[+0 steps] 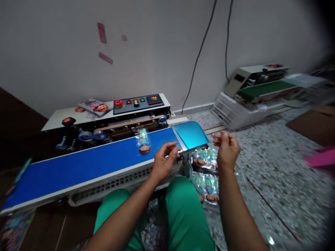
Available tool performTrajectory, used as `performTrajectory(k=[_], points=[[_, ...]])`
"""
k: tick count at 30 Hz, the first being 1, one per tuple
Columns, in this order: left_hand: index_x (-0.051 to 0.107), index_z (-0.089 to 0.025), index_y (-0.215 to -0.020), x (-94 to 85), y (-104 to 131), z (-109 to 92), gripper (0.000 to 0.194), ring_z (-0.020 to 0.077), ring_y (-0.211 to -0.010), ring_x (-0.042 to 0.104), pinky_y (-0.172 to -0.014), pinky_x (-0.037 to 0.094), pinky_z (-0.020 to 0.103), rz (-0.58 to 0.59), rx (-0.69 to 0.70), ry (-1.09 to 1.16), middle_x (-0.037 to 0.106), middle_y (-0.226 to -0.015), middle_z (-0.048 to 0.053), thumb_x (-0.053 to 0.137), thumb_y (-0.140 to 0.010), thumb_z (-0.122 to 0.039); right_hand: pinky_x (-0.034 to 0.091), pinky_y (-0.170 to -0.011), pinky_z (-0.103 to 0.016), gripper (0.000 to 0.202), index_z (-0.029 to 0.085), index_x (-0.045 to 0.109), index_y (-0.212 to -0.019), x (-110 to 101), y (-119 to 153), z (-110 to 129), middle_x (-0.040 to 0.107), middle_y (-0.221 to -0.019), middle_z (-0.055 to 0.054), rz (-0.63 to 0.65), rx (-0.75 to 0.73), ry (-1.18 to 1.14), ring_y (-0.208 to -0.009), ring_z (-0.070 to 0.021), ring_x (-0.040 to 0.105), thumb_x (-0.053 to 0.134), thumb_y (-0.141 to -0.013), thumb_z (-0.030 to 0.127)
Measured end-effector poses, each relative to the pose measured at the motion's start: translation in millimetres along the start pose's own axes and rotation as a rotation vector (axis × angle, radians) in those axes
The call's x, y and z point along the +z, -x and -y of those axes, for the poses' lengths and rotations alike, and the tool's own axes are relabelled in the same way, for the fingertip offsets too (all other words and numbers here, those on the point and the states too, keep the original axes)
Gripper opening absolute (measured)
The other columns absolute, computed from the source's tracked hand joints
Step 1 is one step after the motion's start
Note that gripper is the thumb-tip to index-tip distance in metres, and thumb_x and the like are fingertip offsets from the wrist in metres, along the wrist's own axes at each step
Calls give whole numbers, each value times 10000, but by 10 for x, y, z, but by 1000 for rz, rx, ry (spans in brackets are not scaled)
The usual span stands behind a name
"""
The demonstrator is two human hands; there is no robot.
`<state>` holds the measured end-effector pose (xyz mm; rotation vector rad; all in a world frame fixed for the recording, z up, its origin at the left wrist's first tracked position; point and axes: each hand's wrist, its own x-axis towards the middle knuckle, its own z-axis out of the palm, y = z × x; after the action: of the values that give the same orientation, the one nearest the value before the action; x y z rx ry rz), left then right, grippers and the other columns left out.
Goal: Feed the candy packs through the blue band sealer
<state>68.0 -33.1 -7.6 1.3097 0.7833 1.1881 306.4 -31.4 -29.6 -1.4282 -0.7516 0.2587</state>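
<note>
My left hand [166,160] hovers by the near edge of the blue conveyor belt [91,165], fingers loosely curved and thumb apart, with nothing visible in it. On the belt, left of that hand, lies a clear packet [143,142] with a doll-like printed figure, its upper end at the sealing machine [136,123]. My right hand [227,148] is raised right of the shiny blue plate [192,135] at the belt's end. Its fingers are bent and slightly apart, and I see nothing between them. Below it are several similar packets [205,186] in clear plastic.
Another packet [23,170] is at the belt's far left end. Printed packets [95,106] lie on the machine, beside its control panel [138,103]. A second machine with a green belt [267,90] stands on a clear plastic crate [230,113]. Black cables [200,52] hang along the wall.
</note>
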Motion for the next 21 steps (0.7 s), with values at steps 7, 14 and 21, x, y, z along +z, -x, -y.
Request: performTrajectory(k=[7, 14, 21], points=[[586, -169, -1093, 599, 632, 210, 327, 146, -717, 641, -700, 503, 284, 181, -103, -140, 694, -886, 62, 536, -852, -384, 492, -597, -264, 405, 99, 606, -943, -1416, 269, -1162, 674, -748, -67, 194, 509, 638, -696, -179, 641, 400, -856, 437], [603, -200, -1087, 745, 767, 304, 282, 145, -747, 640, -719, 491, 272, 268, 20, -470, 700, -835, 32, 570, -834, -320, 503, -775, -351, 272, 124, 604, -990, -1568, 952, -1936, 637, -962, -49, 513, 724, 894, -855, -162, 615, 538, -877, 362], [631, -185, -1033, 754, 734, 327, 244, 146, -726, 634, -672, 482, 255, 244, 21, -544, 707, -830, 42, 570, -835, -315, 437, -765, -270, 379, 94, 635, -996, -1166, 1313, -2194, 677, -994, -162, 625, 699, 1038, -988, -250, 623, 558, -822, 422]])
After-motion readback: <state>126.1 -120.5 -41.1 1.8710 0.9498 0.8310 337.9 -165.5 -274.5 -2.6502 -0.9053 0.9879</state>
